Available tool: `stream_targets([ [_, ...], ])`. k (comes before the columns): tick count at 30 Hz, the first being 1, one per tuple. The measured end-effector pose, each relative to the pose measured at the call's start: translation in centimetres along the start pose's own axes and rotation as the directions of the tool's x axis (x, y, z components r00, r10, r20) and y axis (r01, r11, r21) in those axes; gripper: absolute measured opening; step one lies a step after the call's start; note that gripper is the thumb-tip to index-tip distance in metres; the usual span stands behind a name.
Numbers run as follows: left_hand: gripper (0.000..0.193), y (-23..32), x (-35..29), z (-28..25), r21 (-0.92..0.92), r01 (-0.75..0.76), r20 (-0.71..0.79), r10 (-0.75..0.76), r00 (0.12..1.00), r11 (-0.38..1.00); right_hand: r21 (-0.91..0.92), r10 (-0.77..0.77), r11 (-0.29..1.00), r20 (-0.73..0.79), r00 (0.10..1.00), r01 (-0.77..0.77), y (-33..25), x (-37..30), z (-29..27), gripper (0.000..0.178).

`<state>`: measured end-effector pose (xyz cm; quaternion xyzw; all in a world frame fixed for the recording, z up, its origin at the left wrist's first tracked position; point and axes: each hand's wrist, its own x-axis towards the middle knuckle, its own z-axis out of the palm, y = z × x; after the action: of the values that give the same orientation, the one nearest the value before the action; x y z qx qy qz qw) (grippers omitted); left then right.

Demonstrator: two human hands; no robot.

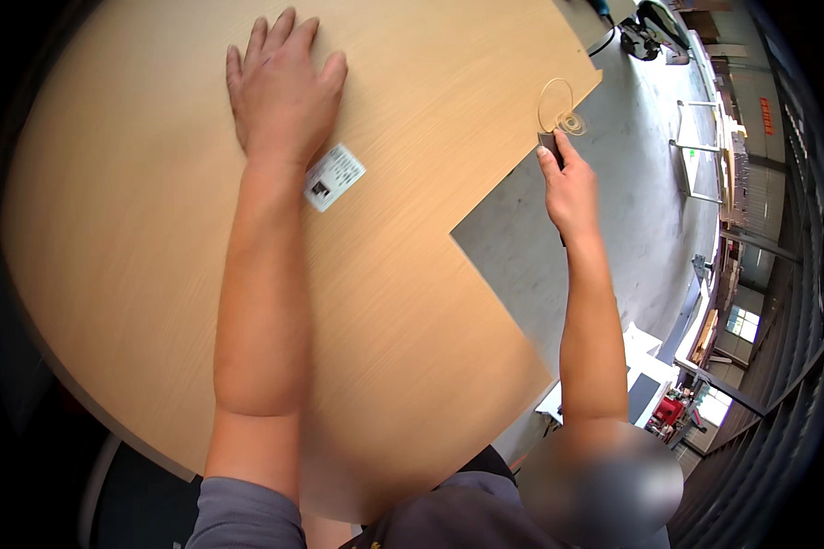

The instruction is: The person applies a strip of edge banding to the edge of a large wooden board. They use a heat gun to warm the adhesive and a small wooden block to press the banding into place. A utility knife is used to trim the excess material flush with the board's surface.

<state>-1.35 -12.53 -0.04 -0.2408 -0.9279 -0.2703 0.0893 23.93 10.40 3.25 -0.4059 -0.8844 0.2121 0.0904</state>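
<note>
A large light wood-grain panel (430, 119) with a square notch in its right side lies before me. My left hand (287, 96) rests palm down on it, fingers apart, holding nothing. Beside that wrist a white printed label (336, 177) lies on the panel. My right hand (573, 197) is closed round a dark, flat hand tool (547, 142), its end at the panel's edge beyond the notch. The fingers partly hide the tool, so its exact kind cannot be made out. From its tip a thin pale strip (570, 122) curls in loops.
Grey floor (522, 238) shows through the notch and past the edge. A dark machine with a cable (650, 37) stands at the far right. White tables or frames (696, 151) and red equipment (670, 409) stand farther right.
</note>
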Motion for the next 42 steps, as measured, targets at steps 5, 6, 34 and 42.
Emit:
stream_targets([
  [5,0.056,0.4,-0.1,-0.5,0.051,-0.001,0.043,-0.001,0.999,0.999,0.024,-0.03,0.999,-0.002,1.0,0.03,1.9,3.4,-0.8,0.056],
  [6,0.056,0.3,0.0,-0.5,0.064,-0.003,0.041,0.001,0.999,0.998,0.019,-0.061,0.998,-0.008,0.998,0.061,1.9,3.9,-0.9,0.056],
  [34,0.052,1.4,0.0,0.0,0.106,-0.069,0.043,0.065,0.997,0.992,0.039,-0.034,0.999,-0.092,0.995,0.038,17.1,22.5,-7.6,0.05],
  [42,0.054,-1.9,0.5,-0.5,0.17,-0.108,-0.01,0.112,0.994,0.979,0.399,-0.036,0.802,0.775,0.631,-0.444,5.0,2.3,-7.7,0.071],
])
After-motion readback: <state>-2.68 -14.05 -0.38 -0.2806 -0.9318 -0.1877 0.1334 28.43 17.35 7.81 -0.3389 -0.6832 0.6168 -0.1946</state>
